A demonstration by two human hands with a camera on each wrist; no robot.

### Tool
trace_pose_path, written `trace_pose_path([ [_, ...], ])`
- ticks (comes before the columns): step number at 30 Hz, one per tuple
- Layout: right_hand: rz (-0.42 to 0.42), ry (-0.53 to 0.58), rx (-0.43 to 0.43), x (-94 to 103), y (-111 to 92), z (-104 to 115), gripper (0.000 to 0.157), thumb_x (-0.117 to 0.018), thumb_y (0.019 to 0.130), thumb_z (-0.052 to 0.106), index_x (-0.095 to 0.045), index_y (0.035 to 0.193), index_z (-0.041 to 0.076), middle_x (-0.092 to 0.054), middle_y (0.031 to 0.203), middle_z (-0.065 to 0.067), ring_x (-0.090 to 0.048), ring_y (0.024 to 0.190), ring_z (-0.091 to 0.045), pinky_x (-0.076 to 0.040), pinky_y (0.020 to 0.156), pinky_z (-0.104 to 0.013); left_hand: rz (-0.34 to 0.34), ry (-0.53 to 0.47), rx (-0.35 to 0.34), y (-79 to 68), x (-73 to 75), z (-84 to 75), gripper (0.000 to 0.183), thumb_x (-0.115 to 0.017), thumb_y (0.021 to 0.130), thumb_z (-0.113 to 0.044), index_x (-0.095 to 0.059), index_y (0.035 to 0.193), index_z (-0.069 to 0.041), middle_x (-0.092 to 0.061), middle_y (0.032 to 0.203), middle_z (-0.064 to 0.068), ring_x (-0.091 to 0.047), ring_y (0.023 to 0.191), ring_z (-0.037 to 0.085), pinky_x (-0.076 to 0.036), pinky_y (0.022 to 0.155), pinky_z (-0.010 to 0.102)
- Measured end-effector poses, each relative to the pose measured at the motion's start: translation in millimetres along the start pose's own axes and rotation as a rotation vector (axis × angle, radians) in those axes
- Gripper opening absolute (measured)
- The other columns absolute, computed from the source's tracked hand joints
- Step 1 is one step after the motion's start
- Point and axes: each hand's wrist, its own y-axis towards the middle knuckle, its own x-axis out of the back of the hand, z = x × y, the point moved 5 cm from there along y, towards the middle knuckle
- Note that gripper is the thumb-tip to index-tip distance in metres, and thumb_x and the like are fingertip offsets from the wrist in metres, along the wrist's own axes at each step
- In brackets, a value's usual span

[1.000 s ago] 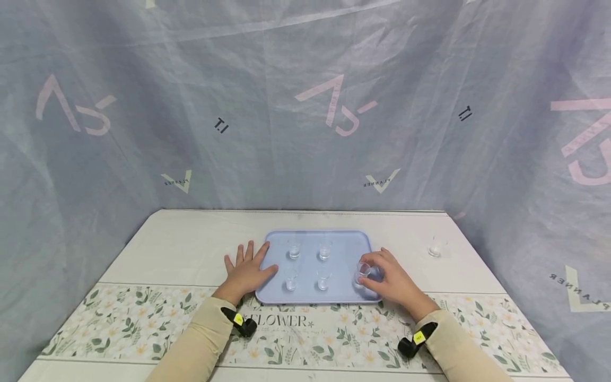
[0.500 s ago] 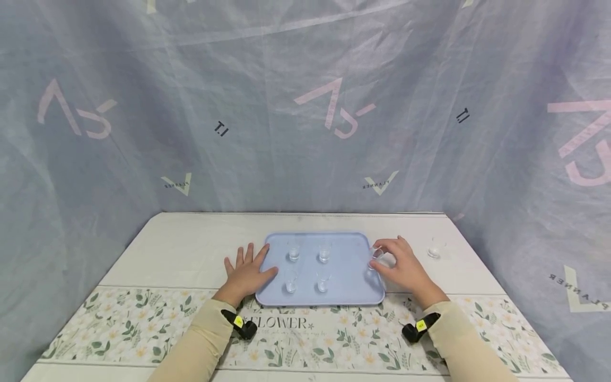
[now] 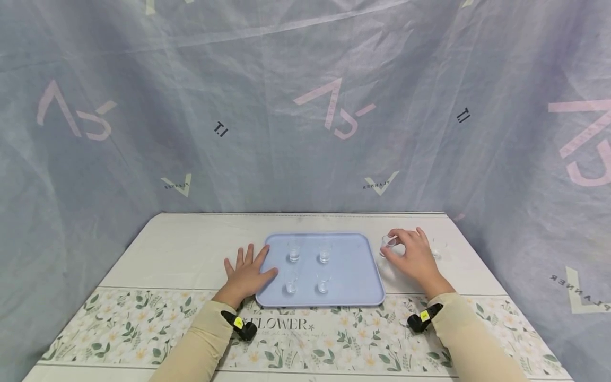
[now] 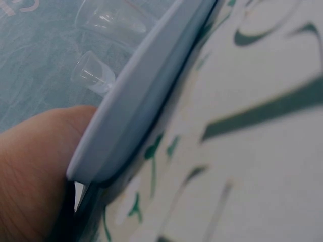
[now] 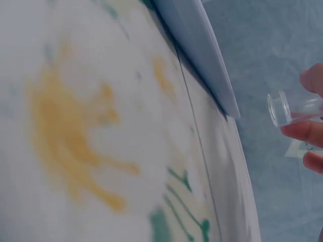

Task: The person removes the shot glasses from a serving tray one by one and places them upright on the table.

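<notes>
Grey-blue cloth [image 3: 267,159] backs a white table [image 3: 215,231] bearing a blue tray [image 3: 353,273] with four small glasses [image 3: 294,255]. At its nine o'clock, the left hand [image 3: 245,274] spreads wide on the rim, probably to steady it. Off its two o'clock, the right hand [image 3: 416,258] pinches a clear glass [image 3: 387,243], presumably to hold it level; whether it touches down is unclear.

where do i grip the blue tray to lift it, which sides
The blue tray is probably best gripped at the rim of both short ends, coming from left and right; the left wrist view shows it standing up. The left hand touches the left end; the right hand holds a glass, best put down first. Keep it level: four upright glasses stand on it.
</notes>
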Motion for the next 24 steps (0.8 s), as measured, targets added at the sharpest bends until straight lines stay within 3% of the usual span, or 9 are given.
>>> trace_pose_path([
  [7, 0.014, -0.104, -0.08, 9.4, 4.9, -13.3, 0.039, -0.078, 0.085, 0.031, -0.063, 0.114, 0.009, -0.072, 0.095, -0.009, -0.06, 0.106, -0.04, -0.014, 0.117, -0.063, -0.006, -0.007, -0.008, 0.8, -3.4, 2.9, 0.083, -0.047, 0.096, -0.065, -0.022, 0.164, -0.024, -0.003, 0.168, 0.022, 0.009, 0.152, 0.046, 0.019, 0.11, 0.071],
  [13, 0.04, -0.15, -0.122, 16.1, 5.9, -20.9, 0.039, -0.076, 0.087, 0.033, -0.061, 0.114, 0.009, -0.073, 0.091, -0.008, -0.059, 0.109, -0.043, -0.011, 0.117, -0.064, -0.01, -0.038, -0.004, -5.0, 1.1, -2.3, 0.082, -0.048, 0.097, -0.062, -0.023, 0.163, -0.021, -0.006, 0.168, 0.023, 0.006, 0.152, 0.047, 0.016, 0.11, 0.072],
  [24, 0.226, -0.203, -0.225, 10.6, 2.4, -29.6, 0.042, -0.07, 0.091, 0.035, -0.059, 0.118, 0.005, -0.072, 0.092, -0.012, -0.057, 0.112, -0.045, -0.008, 0.115, -0.069, 0.029, -0.017, -0.022, -2.5, -2.4, 5.3, 0.088, -0.045, 0.096, -0.068, -0.014, 0.165, -0.023, -0.002, 0.169, 0.019, 0.011, 0.153, 0.045, 0.021, 0.109, 0.071],
])
